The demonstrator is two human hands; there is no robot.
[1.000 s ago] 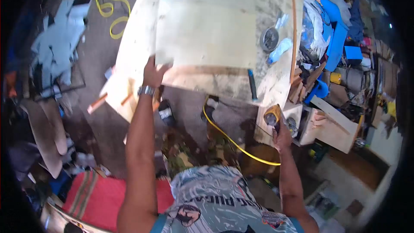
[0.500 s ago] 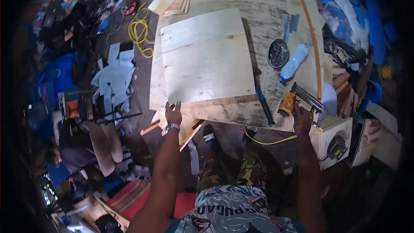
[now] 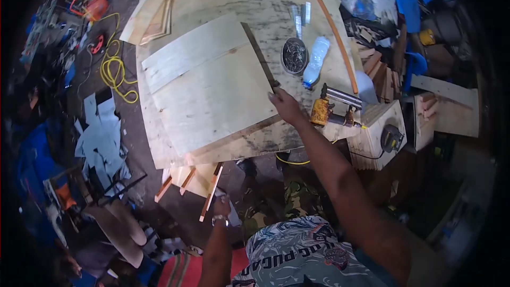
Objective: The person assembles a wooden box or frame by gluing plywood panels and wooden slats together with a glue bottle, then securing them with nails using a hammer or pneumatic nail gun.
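A pale plywood sheet [image 3: 212, 90] lies on the larger worktable board [image 3: 260, 16]. My right hand [image 3: 287, 105] is at the sheet's right edge, fingers curled in at a small dark object whose shape I cannot make out. Below the table's near edge, my left hand [image 3: 221, 207] hangs beside a wooden piece with reddish strips [image 3: 186, 180]; its fingers are dark and blurred. To the right of my right hand lies a yellow nail gun [image 3: 320, 111]. A round dish of dark bits [image 3: 294, 56] and a plastic bottle [image 3: 316, 58] lie beyond it.
Thin boards [image 3: 154, 10] overlap the table's far left corner. A long wooden strip [image 3: 332, 26] runs along the right side. Yellow hose [image 3: 114, 72] coils on the floor at left. A plywood box [image 3: 380, 133] with a dark tool stands at right.
The view has shifted right and turned. My right hand left the nail gun for the sheet's right edge; my left hand dropped away from its near edge. The blue-handled tool no longer shows there.
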